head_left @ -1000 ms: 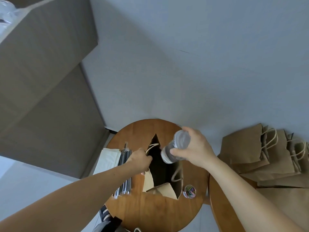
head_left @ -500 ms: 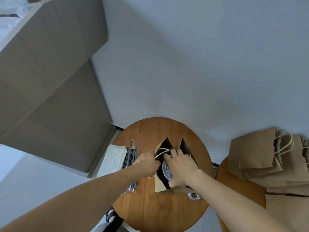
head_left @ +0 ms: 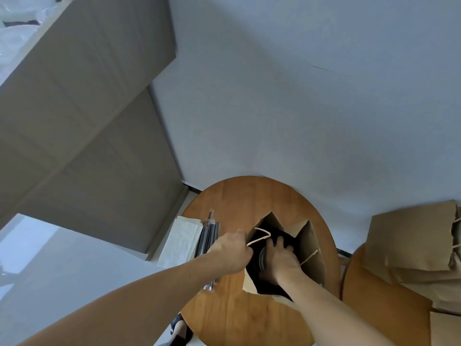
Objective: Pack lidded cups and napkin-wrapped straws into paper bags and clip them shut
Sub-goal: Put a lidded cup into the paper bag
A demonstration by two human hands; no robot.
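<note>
We have our right hand (head_left: 280, 258) sunk into the open mouth of the paper bag (head_left: 310, 253) that stands near the middle of the round wooden table (head_left: 239, 315), fingers curled around the lidded cup (head_left: 262, 258). Only a sliver of the cup's rim shows in the dark of the bag, against the palm, so we judge we are lowering it toward the bottom and have not let go yet (how deep it sits we cannot tell). Our left hand (head_left: 230, 253) is closed on the bag's left rim, right by the rope handle (head_left: 258, 239), which loops out above our knuckles. That pinch pulls the mouth wide and keeps the light bag from tipping or sliding while the other hand pushes in.

Along the table's left edge we keep the rest within easy reach of the left hand: a stack of white napkins (head_left: 182, 242) partly overhanging the edge, and the bundle of dark straws (head_left: 209, 236) lying just beside it, between the napkins and the bag. On a second table (head_left: 374, 305) to the right, well apart from the work, lies a pile of flat paper bags (head_left: 411, 243). The clips are not visible from here.
</note>
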